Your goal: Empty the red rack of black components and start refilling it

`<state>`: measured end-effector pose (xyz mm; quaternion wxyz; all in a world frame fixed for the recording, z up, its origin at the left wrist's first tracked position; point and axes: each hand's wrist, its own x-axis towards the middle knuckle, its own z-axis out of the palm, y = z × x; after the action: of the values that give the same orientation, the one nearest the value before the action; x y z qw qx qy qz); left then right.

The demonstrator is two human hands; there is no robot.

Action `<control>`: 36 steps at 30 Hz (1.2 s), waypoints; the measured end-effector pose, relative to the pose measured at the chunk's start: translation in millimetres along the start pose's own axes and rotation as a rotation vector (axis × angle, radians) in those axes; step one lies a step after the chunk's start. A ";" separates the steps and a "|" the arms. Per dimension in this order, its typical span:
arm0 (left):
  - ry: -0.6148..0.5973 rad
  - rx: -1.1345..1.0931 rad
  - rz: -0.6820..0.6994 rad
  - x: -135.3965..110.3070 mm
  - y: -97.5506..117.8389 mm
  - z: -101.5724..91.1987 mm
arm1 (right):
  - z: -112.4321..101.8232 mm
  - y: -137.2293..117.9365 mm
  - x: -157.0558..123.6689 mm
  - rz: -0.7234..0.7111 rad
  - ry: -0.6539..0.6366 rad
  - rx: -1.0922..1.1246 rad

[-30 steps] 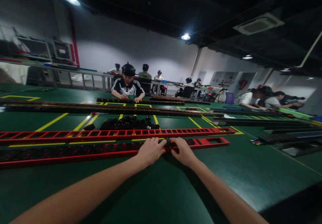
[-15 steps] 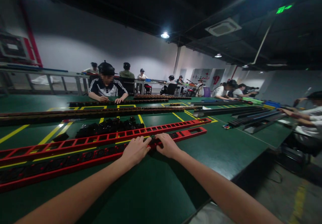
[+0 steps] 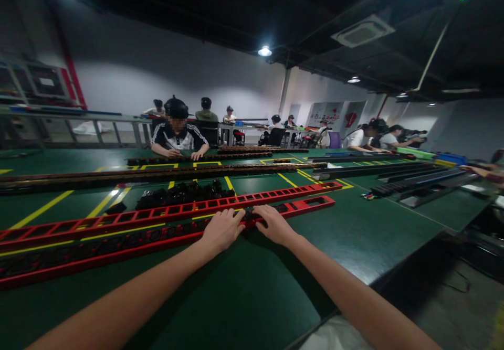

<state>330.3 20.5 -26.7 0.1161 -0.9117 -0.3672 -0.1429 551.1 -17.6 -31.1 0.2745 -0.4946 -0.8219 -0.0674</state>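
A long red strip [image 3: 297, 210] with black square inserts along it lies across the green table in front of me. My left hand [image 3: 225, 227] rests over it, fingers bent down onto its edge and a black insert. Just to the right, my right hand [image 3: 274, 224] has its thumb and curled fingers on the same strip. A small gap separates the two hands; the fingertips and what they press are partly hidden. Behind lies a second red strip [image 3: 331, 186], its square openings showing the table through them. Beyond that is a heap of small black parts [image 3: 185, 195].
Long dark strips [image 3: 157, 172] lie farther across the green table [image 3: 342, 245]. More black strips [image 3: 409, 182] are at the right, near a blue bin [image 3: 452, 159]. A co-worker [image 3: 179, 132] sits opposite; other people work farther back. The table's edge runs along my right.
The view has turned slightly left, so everything appears farther right. Both hands stay at the same spot on the red strip, with only slight finger movement.
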 end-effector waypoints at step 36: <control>-0.026 -0.089 -0.109 10.0 8.2 -14.3 | -7.2 34.9 -4.0 0.022 0.045 -0.174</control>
<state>340.5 16.6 -10.9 0.0626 -0.8965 -0.4110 -0.1531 585.0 -5.9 -32.8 0.2495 -0.5241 -0.8010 -0.1465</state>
